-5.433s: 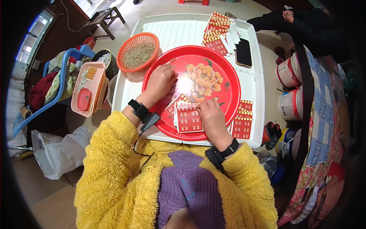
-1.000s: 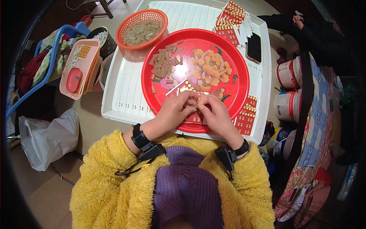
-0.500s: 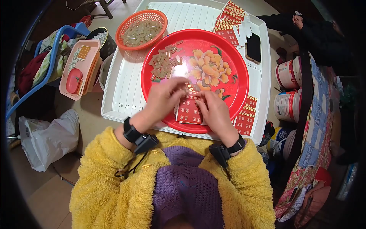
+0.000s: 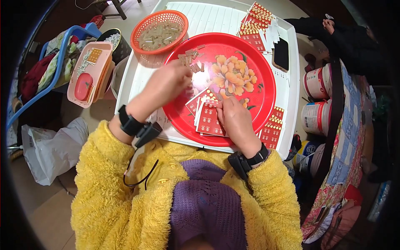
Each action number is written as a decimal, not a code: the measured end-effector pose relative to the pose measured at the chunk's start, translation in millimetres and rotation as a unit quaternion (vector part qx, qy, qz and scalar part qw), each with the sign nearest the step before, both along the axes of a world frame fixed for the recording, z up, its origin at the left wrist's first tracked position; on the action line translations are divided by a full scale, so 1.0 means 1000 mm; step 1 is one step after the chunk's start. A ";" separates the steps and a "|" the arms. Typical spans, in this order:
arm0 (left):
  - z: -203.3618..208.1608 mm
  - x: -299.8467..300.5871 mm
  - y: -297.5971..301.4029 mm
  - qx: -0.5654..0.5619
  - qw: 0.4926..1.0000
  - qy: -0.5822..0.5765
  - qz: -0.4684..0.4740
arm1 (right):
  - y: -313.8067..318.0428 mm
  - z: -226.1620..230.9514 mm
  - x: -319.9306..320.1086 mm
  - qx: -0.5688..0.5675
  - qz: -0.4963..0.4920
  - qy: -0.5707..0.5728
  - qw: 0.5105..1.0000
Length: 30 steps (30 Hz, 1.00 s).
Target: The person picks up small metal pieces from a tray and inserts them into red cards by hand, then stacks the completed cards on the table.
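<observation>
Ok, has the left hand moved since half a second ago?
Yes: against the red tray, the left hand has moved left and away from the person, from the cards toward the small pieces.

Light falls brightest on my white table point(image 4: 208, 18) and red tray point(image 4: 270, 91), where a white glare washes out part of the surface, and the basket point(image 4: 178, 18) throws a soft shadow just below it. My left hand point(image 4: 168, 82) looks slightly smeared, while my right hand point(image 4: 236, 118) is crisper. Toward the rim, straight edges bend and the view sinks into black, the person point(image 4: 346, 48) at upper right nearly lost in gloom.
</observation>
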<state>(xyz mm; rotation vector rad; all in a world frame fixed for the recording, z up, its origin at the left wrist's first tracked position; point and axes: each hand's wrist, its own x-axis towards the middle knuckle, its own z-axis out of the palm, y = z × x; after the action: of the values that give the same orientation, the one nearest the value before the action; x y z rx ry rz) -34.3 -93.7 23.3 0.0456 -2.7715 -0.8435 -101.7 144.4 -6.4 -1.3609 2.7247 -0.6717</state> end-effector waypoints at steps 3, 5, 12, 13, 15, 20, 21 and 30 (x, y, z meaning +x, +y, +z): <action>-0.023 0.009 0.016 -0.068 0.997 -0.033 -0.028 | -0.002 0.002 0.001 -0.013 0.016 0.014 1.000; -0.030 0.010 0.019 -0.077 0.996 -0.033 -0.022 | -0.002 -0.002 0.003 -0.019 0.016 0.026 0.999; -0.001 0.021 0.059 0.300 0.939 -0.162 0.036 | 0.009 0.001 0.004 -0.039 0.008 -0.023 0.999; -0.006 0.023 0.065 0.425 0.884 -0.190 0.033 | 0.013 0.000 0.001 -0.075 0.003 -0.103 0.992; -0.019 0.025 0.073 0.649 0.723 -0.236 0.023 | 0.019 -0.001 -0.003 -0.141 -0.011 -0.260 0.955; -0.037 0.027 0.083 0.749 0.617 -0.233 0.059 | 0.019 0.004 -0.003 -0.181 -0.026 -0.451 0.874; -0.039 0.027 0.083 0.753 0.614 -0.230 0.056 | 0.019 0.005 -0.002 -0.171 -0.022 -0.439 0.882; -0.043 0.027 0.085 0.754 0.617 -0.224 0.039 | 0.018 0.004 -0.001 -0.125 -0.012 -0.403 0.907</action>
<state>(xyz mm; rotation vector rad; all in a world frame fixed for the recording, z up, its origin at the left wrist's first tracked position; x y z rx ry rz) -7.1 -8.9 -19.4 0.7008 -1.3618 -3.0553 -103.1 162.0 -2.5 -0.7936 2.0273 -1.2716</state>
